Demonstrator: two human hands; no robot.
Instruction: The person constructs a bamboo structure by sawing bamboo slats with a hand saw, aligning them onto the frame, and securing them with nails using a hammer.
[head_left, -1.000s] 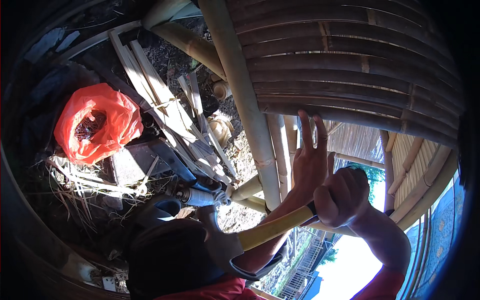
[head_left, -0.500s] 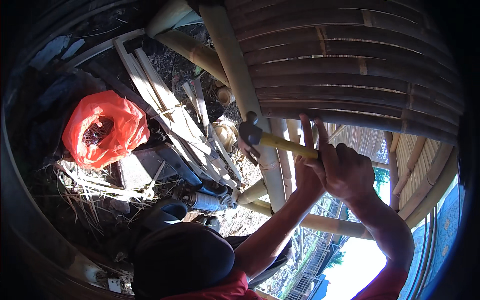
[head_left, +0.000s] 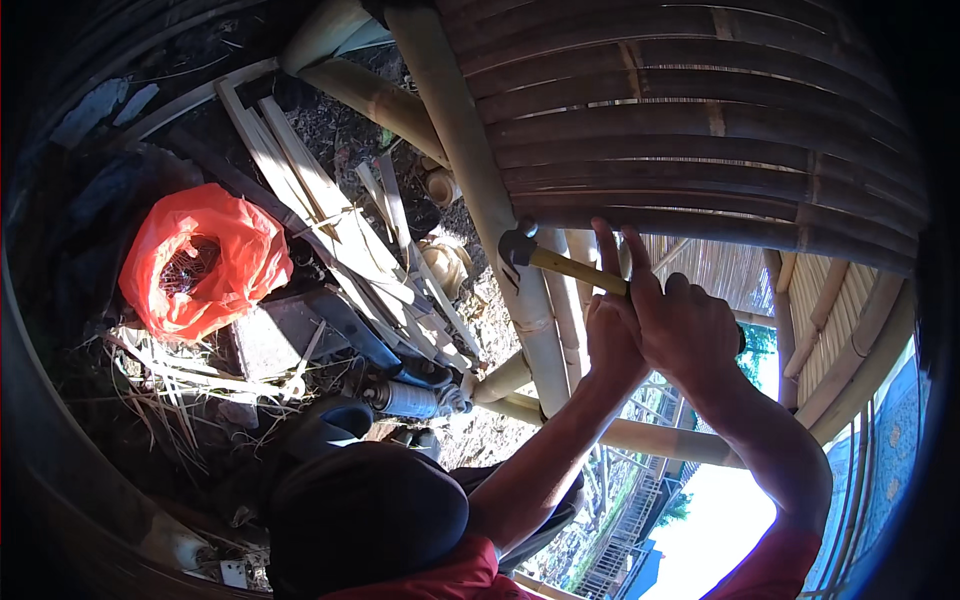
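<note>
My right hand [head_left: 693, 335] is closed round the yellow handle of a claw hammer [head_left: 575, 268]. The hammer's dark head lies close to the lower edge of the dark bamboo slat panel [head_left: 650, 150], by the thick bamboo pole [head_left: 455, 130]. Just left of it and partly behind it is my left hand [head_left: 612, 335], its fingers largely hidden. Two outstretched fingers reach the edge of the lowest slat; I cannot tell which hand each belongs to. Whether a nail is under the hammer does not show.
An orange-red plastic bag [head_left: 255, 255] with thin wire-like pieces inside stands at the left. Split bamboo strips [head_left: 300, 190] lie beside it, near a spray can [head_left: 405, 400]. A person's dark cap [head_left: 370, 520] fills the lower middle. A bamboo crosspiece [head_left: 670, 442] runs below my wrists.
The hammer head has shifted right and slightly up, closer to the slat panel's edge, with my right hand still round the handle. The view has shifted slightly.
</note>
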